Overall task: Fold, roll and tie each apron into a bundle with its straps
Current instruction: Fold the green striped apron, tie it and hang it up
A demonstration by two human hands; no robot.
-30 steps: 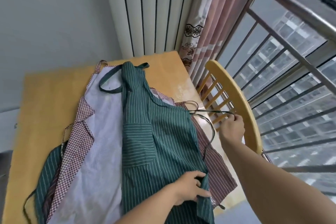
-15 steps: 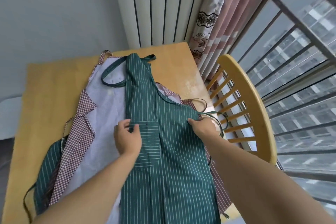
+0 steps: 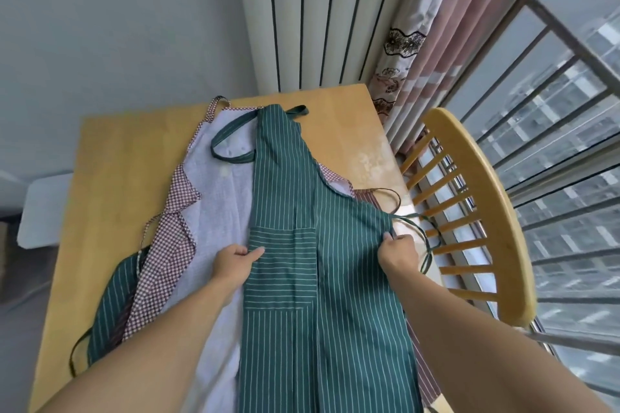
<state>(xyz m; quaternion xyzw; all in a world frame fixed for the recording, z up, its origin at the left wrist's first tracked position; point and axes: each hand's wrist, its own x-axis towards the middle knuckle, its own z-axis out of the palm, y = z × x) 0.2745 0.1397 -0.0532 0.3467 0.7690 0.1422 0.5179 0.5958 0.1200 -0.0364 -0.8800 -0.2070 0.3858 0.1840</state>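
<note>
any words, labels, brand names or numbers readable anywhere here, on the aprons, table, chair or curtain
None: no text, label, brand or number can be read.
The green striped apron, held by the left hand and right hand, shows only stripes.
The curtain bears a floral pattern, no lettering.

A green apron with thin white stripes [image 3: 339,265] lies folded lengthwise, bib at the far end, hem at the near edge. Its pocket [image 3: 281,266] faces up at centre; its neck loop [image 3: 235,141] curls left. A thin waist strap [image 3: 421,231] trails right. Beneath it lies a checked red-and-white apron [image 3: 167,238], pale side up.
</note>
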